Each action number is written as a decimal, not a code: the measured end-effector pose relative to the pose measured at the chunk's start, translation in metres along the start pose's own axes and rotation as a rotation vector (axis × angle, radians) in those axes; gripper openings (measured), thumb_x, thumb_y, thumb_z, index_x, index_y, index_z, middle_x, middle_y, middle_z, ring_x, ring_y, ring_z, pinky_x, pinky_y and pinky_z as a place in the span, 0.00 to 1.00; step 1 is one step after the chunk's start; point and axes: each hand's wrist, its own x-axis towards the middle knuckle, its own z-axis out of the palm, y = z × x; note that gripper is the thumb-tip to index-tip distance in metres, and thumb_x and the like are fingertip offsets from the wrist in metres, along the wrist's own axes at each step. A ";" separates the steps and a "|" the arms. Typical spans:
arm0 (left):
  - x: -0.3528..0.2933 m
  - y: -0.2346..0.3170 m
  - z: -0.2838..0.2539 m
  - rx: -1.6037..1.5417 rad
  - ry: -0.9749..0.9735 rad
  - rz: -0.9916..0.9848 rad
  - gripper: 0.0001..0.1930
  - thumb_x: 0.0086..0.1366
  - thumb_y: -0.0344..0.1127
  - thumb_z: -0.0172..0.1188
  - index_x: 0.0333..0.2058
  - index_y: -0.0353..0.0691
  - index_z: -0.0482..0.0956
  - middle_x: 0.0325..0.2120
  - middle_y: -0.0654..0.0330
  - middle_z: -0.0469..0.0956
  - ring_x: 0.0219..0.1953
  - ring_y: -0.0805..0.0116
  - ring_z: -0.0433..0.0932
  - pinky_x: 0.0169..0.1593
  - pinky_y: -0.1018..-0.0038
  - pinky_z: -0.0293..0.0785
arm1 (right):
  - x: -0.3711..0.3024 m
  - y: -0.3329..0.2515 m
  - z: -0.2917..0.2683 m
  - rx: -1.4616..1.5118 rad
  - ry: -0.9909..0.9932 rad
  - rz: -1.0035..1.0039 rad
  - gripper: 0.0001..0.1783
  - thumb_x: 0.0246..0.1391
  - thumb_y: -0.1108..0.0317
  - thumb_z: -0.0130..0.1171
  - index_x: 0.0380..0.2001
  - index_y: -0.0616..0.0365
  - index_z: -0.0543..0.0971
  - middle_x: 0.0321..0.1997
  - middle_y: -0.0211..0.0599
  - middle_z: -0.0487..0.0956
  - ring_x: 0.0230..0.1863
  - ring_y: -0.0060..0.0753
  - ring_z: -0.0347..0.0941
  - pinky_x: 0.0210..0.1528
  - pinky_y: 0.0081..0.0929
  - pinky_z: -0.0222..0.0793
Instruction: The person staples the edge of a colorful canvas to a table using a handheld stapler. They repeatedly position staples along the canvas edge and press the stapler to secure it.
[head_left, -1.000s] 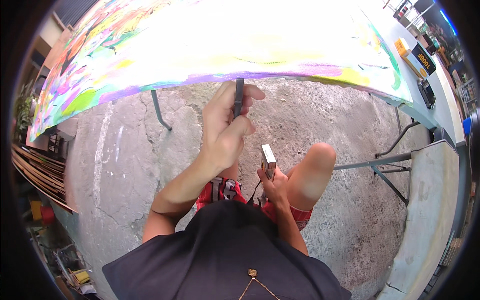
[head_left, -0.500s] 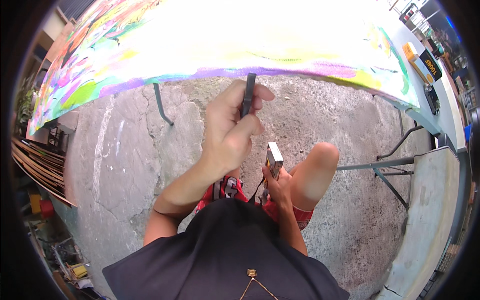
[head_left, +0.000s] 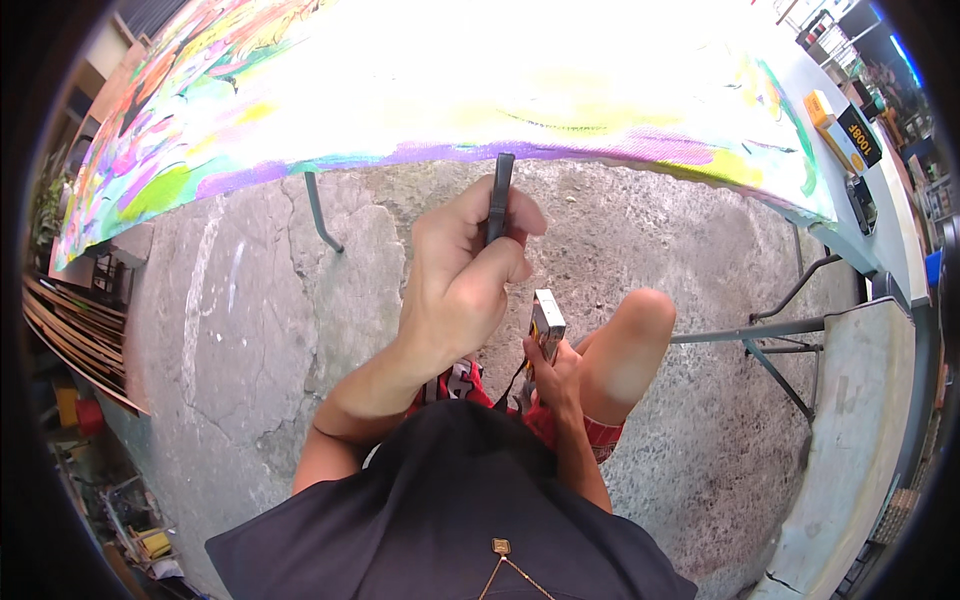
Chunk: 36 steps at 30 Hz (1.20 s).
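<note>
My left hand [head_left: 463, 270] is raised and closed around a thin black stick-shaped drawing tool [head_left: 498, 196], whose tip reaches the purple lower edge of a large, brightly coloured painted canvas [head_left: 300, 90] lying flat in front of me. My right hand [head_left: 553, 375] rests low by my bare knee [head_left: 636, 330] and holds a small flat box [head_left: 546, 324] upright. I am seated, with a dark shirt and red patterned shorts in view below.
Cracked concrete floor [head_left: 250, 330] lies under the canvas. Metal legs [head_left: 322, 212] and a frame [head_left: 770, 335] hold the work surface up. Yellow and black boxes [head_left: 845, 135] sit on the table at the right. Wooden slats [head_left: 75, 320] and clutter lie at the left.
My left hand has moved a little to the right along the canvas's lower edge with the black tool. The right hand and its box have stayed put.
</note>
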 end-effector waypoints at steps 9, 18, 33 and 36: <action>0.023 -0.045 -0.009 0.123 -0.004 0.294 0.05 0.42 0.22 0.51 0.21 0.35 0.65 0.18 0.62 0.65 0.23 0.72 0.63 0.28 0.75 0.58 | -0.010 -0.027 -0.012 0.216 0.047 -0.107 0.13 0.59 0.67 0.61 0.33 0.70 0.77 0.20 0.32 0.74 0.16 0.20 0.66 0.16 0.22 0.66; 0.059 -0.067 -0.022 0.301 -0.058 0.784 0.07 0.40 0.23 0.54 0.23 0.35 0.69 0.20 0.62 0.69 0.20 0.73 0.63 0.25 0.75 0.60 | -0.036 -0.175 -0.036 -0.056 0.167 -0.805 0.17 0.50 0.69 0.67 0.40 0.69 0.76 0.34 0.41 0.75 0.28 0.40 0.73 0.31 0.32 0.70; 0.099 -0.105 -0.037 0.522 -0.348 1.089 0.12 0.57 0.26 0.50 0.40 0.29 0.73 0.34 0.56 0.73 0.34 0.71 0.71 0.38 0.78 0.67 | -0.028 -0.209 -0.003 -0.123 0.061 -0.886 0.26 0.42 0.66 0.66 0.40 0.79 0.74 0.42 0.53 0.70 0.38 0.52 0.72 0.33 0.41 0.72; 0.105 -0.116 -0.037 0.734 -0.300 1.246 0.13 0.60 0.26 0.48 0.42 0.28 0.73 0.37 0.55 0.74 0.37 0.70 0.72 0.42 0.77 0.69 | -0.028 -0.213 -0.005 -0.167 0.046 -0.909 0.25 0.42 0.66 0.65 0.38 0.79 0.75 0.41 0.53 0.70 0.37 0.52 0.72 0.33 0.41 0.72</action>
